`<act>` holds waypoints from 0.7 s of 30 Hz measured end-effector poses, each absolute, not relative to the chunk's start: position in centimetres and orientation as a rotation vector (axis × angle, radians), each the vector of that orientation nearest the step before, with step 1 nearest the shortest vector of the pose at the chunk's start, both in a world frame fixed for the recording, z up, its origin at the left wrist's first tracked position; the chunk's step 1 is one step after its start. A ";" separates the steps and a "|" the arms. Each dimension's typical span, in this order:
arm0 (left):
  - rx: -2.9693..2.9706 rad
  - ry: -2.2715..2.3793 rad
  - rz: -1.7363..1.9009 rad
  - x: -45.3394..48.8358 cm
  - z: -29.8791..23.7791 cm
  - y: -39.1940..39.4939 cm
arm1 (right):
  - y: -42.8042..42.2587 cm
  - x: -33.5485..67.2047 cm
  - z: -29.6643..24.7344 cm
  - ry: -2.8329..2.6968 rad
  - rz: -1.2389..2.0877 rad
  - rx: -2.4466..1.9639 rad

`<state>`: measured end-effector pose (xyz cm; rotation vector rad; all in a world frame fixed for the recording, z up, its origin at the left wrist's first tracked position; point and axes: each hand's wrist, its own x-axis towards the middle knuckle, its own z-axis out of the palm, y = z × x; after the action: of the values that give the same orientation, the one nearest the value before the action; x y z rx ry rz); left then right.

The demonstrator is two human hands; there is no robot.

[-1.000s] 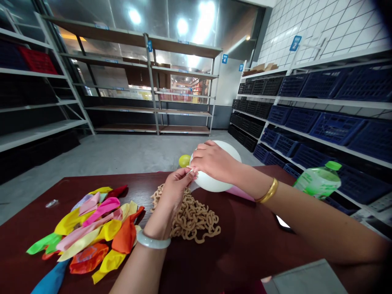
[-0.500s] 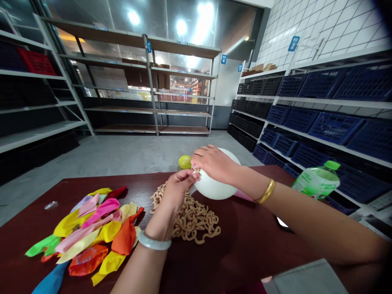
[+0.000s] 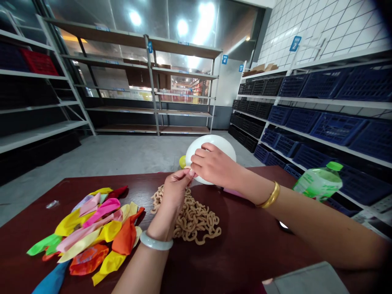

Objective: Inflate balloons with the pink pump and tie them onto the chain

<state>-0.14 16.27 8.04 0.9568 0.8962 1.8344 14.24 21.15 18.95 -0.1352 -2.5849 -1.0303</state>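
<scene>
A white inflated balloon is held above the dark red-brown table. My left hand pinches at its neck, and the fingertips meet those of my right hand. The right fingers are bent over the near side of the balloon, closed at its neck; the neck itself is mostly hidden. Below lies a heap of tan, curly cord-like pieces, partly covered by my left hand and forearm. Part of a yellow-green balloon shows behind the hands.
Flat, uninflated balloons in many colours lie at the table's left. A bottle with a green cap stands at the right, near a phone. Shelves with blue crates line the right side.
The white balloon has moved up and slightly left, away from the table. My right hand has turned and shifted with it; my left hand stays at the neck.
</scene>
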 end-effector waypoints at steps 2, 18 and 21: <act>0.868 0.873 1.847 -0.1 8.3 16.2 | 21.0 14.2 18.8 -2.585 -1.049 -0.153; 0.564 0.876 1.904 -0.2 8.5 16.3 | 21.6 13.2 14.6 -2.508 -0.723 -0.289; 0.723 1.017 1.885 -0.4 8.0 16.6 | 21.8 13.3 14.7 -2.482 -0.692 -0.356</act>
<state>-0.44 16.58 8.00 0.7230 1.0173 1.8850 13.27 21.78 14.71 -0.3564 -2.4819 -0.6917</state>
